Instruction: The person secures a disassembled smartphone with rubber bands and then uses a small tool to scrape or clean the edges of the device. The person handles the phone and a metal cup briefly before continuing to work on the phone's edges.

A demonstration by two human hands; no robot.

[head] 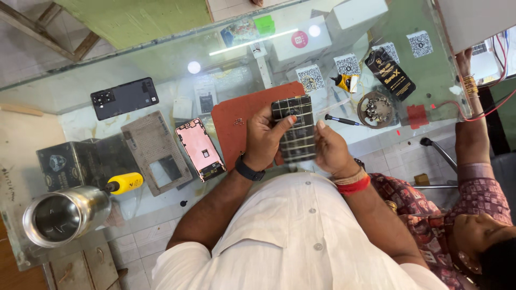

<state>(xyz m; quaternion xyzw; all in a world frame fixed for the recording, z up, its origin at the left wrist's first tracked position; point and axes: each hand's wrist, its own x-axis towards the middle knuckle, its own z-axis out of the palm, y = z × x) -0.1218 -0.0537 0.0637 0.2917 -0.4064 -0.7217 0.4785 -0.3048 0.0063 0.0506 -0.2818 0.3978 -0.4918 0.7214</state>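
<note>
Both my hands hold a dark phone (294, 129) with pale stripes across it, over a red-brown work mat (236, 115) on the glass counter (107, 59). My left hand (264, 135) grips its left edge with the thumb laid across the upper part. My right hand (330, 149) cups the right edge, thumb against the side. A small pile of tiny screws (238, 122) lies on the mat to the left of the phone.
A pink phone frame (200, 149), a grey perforated tray (156, 153), a black phone (124, 98), a steel cup (63, 215), a yellow-handled tool (124, 183), a screwdriver (342, 120) and a round dish of parts (376, 109) lie around. Another person sits at the right.
</note>
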